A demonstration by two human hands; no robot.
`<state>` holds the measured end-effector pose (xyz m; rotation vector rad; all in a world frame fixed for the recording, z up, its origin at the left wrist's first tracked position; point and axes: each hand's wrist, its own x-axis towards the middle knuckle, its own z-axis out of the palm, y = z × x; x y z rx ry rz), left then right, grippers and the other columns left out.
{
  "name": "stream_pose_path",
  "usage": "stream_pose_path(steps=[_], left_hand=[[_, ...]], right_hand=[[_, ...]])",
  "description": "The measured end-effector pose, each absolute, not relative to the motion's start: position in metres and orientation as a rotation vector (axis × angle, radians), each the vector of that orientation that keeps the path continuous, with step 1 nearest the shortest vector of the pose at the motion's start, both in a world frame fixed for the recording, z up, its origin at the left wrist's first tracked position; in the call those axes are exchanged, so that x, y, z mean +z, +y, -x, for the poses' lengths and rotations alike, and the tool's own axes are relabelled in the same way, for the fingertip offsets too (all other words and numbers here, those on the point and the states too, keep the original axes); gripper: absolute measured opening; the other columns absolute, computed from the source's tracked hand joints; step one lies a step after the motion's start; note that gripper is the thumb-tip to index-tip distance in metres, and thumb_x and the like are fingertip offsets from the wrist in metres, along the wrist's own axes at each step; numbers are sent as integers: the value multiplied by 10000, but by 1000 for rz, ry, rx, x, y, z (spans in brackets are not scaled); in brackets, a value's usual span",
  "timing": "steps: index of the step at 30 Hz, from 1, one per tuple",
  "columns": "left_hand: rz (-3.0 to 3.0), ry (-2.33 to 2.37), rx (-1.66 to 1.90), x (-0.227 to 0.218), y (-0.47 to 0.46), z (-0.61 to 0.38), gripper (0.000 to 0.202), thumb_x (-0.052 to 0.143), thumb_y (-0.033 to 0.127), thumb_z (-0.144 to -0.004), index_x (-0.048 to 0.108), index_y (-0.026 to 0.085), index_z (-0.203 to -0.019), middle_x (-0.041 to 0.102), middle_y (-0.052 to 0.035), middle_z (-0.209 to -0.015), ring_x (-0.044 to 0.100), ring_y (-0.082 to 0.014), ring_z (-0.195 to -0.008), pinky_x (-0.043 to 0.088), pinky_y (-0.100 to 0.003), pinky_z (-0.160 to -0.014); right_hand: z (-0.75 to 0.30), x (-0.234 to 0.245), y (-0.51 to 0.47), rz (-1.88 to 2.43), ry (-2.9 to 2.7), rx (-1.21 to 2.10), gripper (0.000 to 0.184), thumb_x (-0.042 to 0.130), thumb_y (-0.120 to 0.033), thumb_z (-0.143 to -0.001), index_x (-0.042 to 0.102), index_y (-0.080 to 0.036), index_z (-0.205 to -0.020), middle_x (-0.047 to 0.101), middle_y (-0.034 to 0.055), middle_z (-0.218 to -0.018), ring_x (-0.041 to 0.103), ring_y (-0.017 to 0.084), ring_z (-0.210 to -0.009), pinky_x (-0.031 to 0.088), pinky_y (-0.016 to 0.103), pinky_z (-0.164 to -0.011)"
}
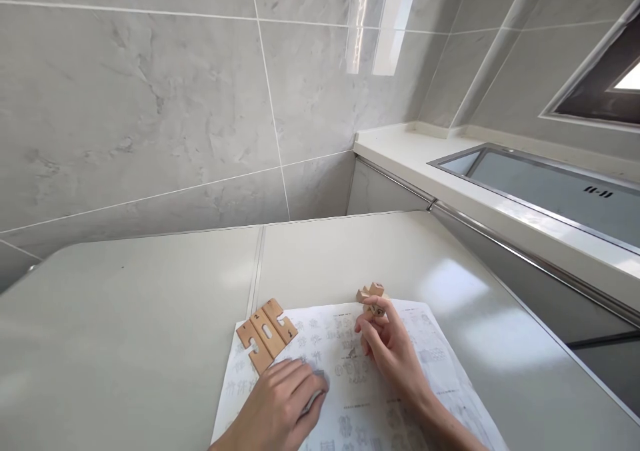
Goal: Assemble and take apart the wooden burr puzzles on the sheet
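Note:
A printed instruction sheet [350, 384] lies on the pale table [150, 304] in front of me. Three flat notched wooden puzzle pieces [267, 333] lie side by side at the sheet's upper left corner. My left hand [283, 408] rests palm down on the sheet just below those pieces, fingers curled loosely together, and I cannot see anything under them. My right hand [387, 348] pinches a small assembled wooden block cluster [371, 298] at the sheet's top edge, holding it upright with its fingertips.
A grey tiled wall [175, 104] rises behind the table. To the right runs a white counter [415, 151] with a sunken metal-rimmed basin [550, 184]. A seam [257, 258] divides the table top into two panels.

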<state>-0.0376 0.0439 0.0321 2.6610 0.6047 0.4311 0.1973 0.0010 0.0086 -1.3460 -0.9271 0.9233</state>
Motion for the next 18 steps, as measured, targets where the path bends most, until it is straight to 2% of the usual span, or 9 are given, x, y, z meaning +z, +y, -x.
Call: stream_pose_path(steps=[3,7,12,15,18], left_hand=[[-2630,610,420,31,43,38,150,498,141,-1057,610,239,-1038,696,-32,-862,649,-218,-733,523,-344,-678],[-2588,638,419,33,42,38,124,525,167,-1062,628,236,-1059,692,-30,-861,656,-216,-748,516,-332,-684],[-2430,713,359,37,43,41,113,642,308,-1044,661,235,-1128,663,1,-803,637,-193,-719,504,-309,-716],[-2146,800,332,34,43,46,336,712,444,-994,635,243,-1253,680,5,-872,577,-158,-675,475,-276,-669],[-1787,859,354,31,41,49,766,748,705,-885,529,261,-1469,661,-3,-882,551,-168,-698,457,-266,-639]], right_hand=[[-195,12,-2,1261,-957,996,216,615,-456,-1026,536,-269,-1100,617,-18,-797,477,126,-543,401,248,-489],[-192,18,-8,1115,-1018,1163,252,626,-499,-1037,553,-259,-1006,604,-28,-741,438,121,-537,397,265,-538],[-186,16,-16,902,-967,1446,267,656,-470,-1037,571,-225,-975,670,-13,-753,414,84,-492,344,236,-515],[-181,12,-21,745,-903,1581,282,676,-462,-1027,583,-206,-954,679,-9,-704,415,76,-481,342,212,-496],[-175,9,-26,612,-869,1692,318,694,-490,-1012,585,-200,-941,674,-12,-660,403,69,-463,329,192,-477]])
